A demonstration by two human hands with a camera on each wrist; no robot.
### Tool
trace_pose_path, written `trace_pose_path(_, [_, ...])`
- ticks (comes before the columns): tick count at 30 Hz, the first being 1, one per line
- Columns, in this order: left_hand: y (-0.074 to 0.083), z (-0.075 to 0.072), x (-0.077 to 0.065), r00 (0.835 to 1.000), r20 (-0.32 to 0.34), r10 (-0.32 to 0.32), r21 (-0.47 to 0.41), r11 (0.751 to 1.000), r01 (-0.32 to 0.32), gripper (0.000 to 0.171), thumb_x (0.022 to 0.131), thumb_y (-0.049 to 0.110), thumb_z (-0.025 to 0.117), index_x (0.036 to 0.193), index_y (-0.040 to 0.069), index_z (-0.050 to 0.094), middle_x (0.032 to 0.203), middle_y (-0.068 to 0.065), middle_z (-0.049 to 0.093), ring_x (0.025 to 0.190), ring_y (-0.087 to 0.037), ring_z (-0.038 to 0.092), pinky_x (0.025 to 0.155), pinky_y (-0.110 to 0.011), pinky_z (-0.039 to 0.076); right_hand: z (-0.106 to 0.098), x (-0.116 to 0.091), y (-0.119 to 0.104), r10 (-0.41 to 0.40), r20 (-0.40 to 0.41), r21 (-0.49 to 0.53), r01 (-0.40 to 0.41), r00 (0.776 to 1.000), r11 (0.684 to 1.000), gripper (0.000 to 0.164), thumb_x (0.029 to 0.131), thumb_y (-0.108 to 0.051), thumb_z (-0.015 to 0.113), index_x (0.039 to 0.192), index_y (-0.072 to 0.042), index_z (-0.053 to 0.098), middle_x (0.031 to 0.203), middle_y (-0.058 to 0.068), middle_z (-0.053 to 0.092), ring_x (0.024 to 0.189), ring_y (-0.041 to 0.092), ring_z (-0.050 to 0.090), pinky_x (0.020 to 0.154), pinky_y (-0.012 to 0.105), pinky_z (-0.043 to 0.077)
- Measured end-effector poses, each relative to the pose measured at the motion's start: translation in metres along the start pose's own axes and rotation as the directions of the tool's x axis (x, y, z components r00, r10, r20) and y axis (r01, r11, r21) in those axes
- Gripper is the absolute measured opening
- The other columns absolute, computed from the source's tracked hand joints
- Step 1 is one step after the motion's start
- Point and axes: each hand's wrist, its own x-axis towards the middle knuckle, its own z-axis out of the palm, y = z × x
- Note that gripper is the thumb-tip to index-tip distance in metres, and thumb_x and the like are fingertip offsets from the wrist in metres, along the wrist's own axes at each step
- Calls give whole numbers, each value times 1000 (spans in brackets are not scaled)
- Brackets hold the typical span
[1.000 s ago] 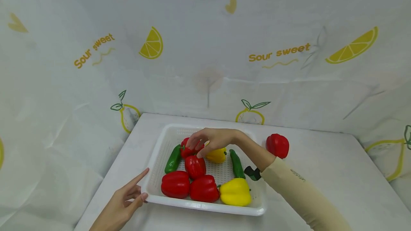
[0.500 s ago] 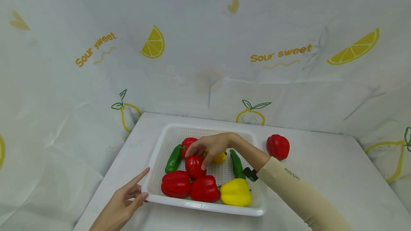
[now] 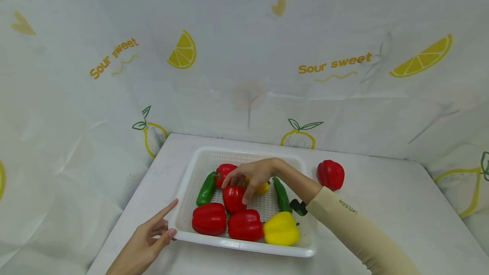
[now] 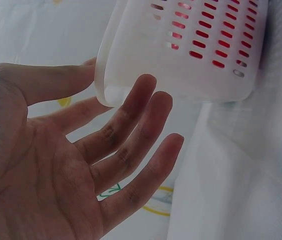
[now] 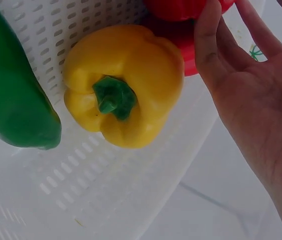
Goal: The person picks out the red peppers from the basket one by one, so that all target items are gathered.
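Lemon-print sheet [image 3: 214,96] behind white table [image 3: 382,198]. In basket [image 3: 237,244], right hand [image 3: 255,173] grips middle red pepper [image 3: 233,200], far side hidden; rear yellow pepper [image 3: 262,189] mostly covered. Left hand [image 3: 143,239], fingers spread, touches basket corner.

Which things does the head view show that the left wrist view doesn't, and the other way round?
Head view only: the right hand gripping a red pepper in the basket, yellow peppers, green peppers, and a lone red pepper outside it.

Left wrist view only: rows of slots in the basket's outer side, red showing through many, and the palm of the left hand face-on.

Both: the left hand touching the basket's rim, and parts of the printed backdrop.
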Motion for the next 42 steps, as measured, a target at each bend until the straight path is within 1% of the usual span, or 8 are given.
trace_pose_path(5, [-1,0,-1,999,-2,34,3,999,-34,73,106,25,71,170,14,37,94,-9,70,90,-11,73,81,-23,64,1,1,2,-17,-11,-18,17,1000,1000,67,89,-9,84,152,-11,60,137,8,67,120,14,63,97,27,63])
trace_pose_path(11, [-3,0,-2,996,-4,84,5,996,-84,71,107,22,70,170,13,37,92,-8,68,89,-10,73,80,-26,64,1,2,2,-41,-6,-21,41,999,999,66,90,-9,84,152,-12,61,134,8,67,119,13,62,97,27,62])
trace_pose_path(16, [-4,0,-3,994,-3,106,7,994,-105,70,108,21,69,170,12,37,92,-9,69,90,-10,74,80,-26,64,1,1,-1,-22,-15,-34,22,1000,999,63,91,-9,83,150,-12,64,135,6,68,120,13,63,98,26,62])
trace_pose_path(24, [-3,-1,-3,995,0,99,11,995,-99,71,108,22,69,170,12,36,92,-9,70,90,-9,75,80,-26,64,3,4,-3,2,-25,-42,-3,1000,999,62,91,-6,83,150,-11,64,142,6,68,124,16,64,103,26,60])
trace_pose_path(27, [-2,-1,-3,995,-5,97,20,995,-97,71,108,23,69,170,13,37,91,-6,69,90,-9,75,79,-26,64,4,4,-4,16,-30,-38,-18,999,999,62,91,-6,83,150,-12,65,144,5,67,128,17,62,105,28,60])
trace_pose_path(32, [-2,-1,-3,995,-6,102,20,995,-102,70,108,22,69,170,13,37,92,-1,67,90,-9,75,79,-27,64,6,7,-5,38,-39,-25,-39,999,999,63,90,-8,85,150,-15,65,148,3,63,133,17,59,103,32,62])
trace_pose_path(36, [-2,-1,-3,994,-1,109,13,994,-108,70,108,22,69,170,14,37,92,-2,67,91,-10,75,80,-28,65,7,8,-4,28,-36,-26,-29,999,999,63,89,-9,85,148,-16,65,148,3,62,134,16,56,101,31,63])
trace_pose_path(42, [-1,0,-3,995,-6,97,16,995,-97,71,108,22,69,170,13,37,92,-3,68,90,-10,75,80,-27,65,5,5,-2,-2,-2,-10,2,1000,1000,65,88,-6,84,148,-16,63,147,5,60,130,16,56,98,29,63])
